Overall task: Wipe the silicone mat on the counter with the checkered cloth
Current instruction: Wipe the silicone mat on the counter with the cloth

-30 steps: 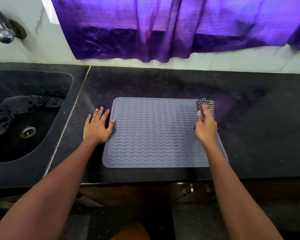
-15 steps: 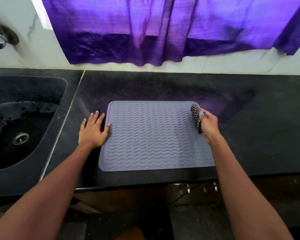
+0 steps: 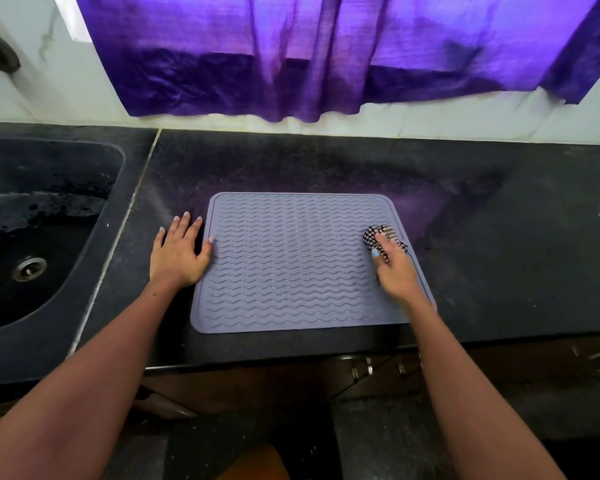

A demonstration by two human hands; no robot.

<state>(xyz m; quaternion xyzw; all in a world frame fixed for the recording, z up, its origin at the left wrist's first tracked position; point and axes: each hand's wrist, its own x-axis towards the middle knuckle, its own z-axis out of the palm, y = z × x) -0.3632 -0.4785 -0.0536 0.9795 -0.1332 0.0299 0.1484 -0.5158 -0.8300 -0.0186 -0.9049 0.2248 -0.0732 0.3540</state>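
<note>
Mat point(image 3: 291, 261): grey, wave-ribbed, flat on the worktop point(image 3: 499, 254), long axis left to right.
Cloth point(image 3: 378, 235): checkered, bunched, on the mat's right edge, past its middle toward the back.
Right hand point(image 3: 395, 268): fingers curled round the cloth, pressing it to the mat.
Left hand point(image 3: 179, 254): fingers spread flat, on the mat's left edge.
Unwiped span, by judgement, lies leftward of the cloth; right hand is nearer.
</note>
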